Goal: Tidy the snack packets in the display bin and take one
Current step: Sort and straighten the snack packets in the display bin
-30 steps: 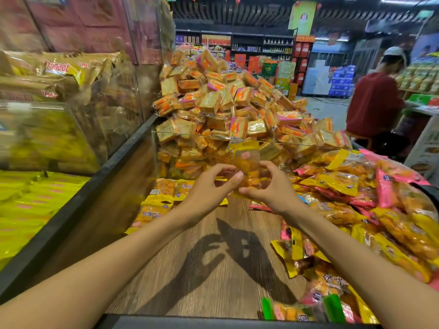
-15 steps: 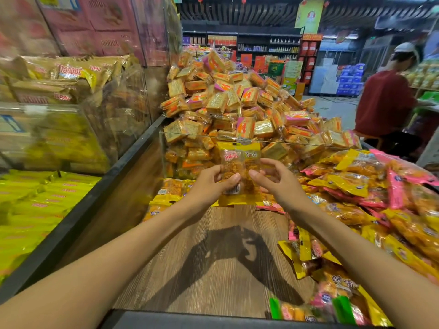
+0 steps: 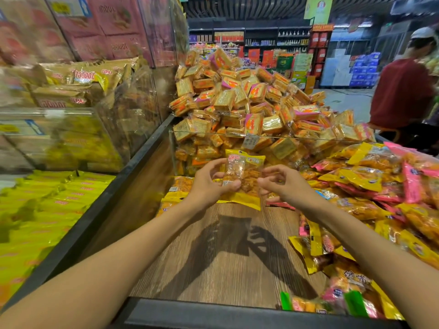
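Observation:
My left hand (image 3: 209,184) pinches a small clear pink-labelled snack packet (image 3: 234,168) against a larger yellow snack packet (image 3: 251,179), upright above the far end of the display bin. My right hand (image 3: 283,185) hovers just right of them with its fingers loosely curled and holds nothing. The bin's wooden floor (image 3: 225,257) is bare beneath my arms. A heap of yellow and pink snack packets (image 3: 368,184) fills the bin's right side. A few yellow packets (image 3: 180,186) lie flat at its far end.
A clear divider (image 3: 280,137) closes the far end, with a tall pile of orange biscuit packs (image 3: 237,100) behind it. The bin's black rim (image 3: 213,313) runs along the near edge. Yellow packs (image 3: 47,210) fill the left bin. A person in a red shirt (image 3: 401,91) is at far right.
My right hand has come off the packets and drawn slightly right. The left hand alone keeps them, raised a little. The camera has tilted up slightly.

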Tool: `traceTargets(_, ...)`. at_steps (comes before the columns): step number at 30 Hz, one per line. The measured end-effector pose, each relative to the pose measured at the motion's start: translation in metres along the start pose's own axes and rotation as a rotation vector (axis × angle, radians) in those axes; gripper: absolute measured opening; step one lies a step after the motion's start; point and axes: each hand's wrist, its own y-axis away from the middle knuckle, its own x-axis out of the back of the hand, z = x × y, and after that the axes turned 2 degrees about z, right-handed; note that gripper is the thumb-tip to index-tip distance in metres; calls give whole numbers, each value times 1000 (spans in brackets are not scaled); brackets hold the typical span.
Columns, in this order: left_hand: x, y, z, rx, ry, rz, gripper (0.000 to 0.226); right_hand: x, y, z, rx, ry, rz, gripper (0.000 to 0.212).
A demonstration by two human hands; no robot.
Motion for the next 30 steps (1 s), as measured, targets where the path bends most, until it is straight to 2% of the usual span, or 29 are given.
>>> traceTargets(5, 21, -7, -38, 122, -288, -1, 63, 21, -6, 9, 155, 560, 167, 35)
traceTargets(8, 25, -15, -59, 185, -419, -25, 49, 26, -7, 10, 191, 632, 168, 36)
traceTargets(12, 32, -28, -91, 247, -586, -17, 55, 28, -10, 14, 171, 697, 155, 36)
traceTargets(15, 33, -29, -108, 149, -943, -120, 42, 26, -11, 16, 166, 727, 126, 36)
traceTargets(18, 35, -29, -114, -86, -1335, -268, 54, 25, -10, 18, 172, 753, 103, 37)
traceTargets(20, 38, -29, -118, -283, -1434, -447, 65, 24, -9, 18, 163, 769, 90, 37)
traceTargets(22, 39, -28, -120, -399, -1494, -632, 63, 24, -7, 19, 140, 790, 74, 38)
traceTargets(24, 39, -27, -122, -400, -1563, -699, 61, 24, -6, 19, 112, 817, 52, 38)
traceTargets(30, 36, -26, -122, -307, -1596, -611, 57, 30, -6, 20, 62, 802, 42, 39)
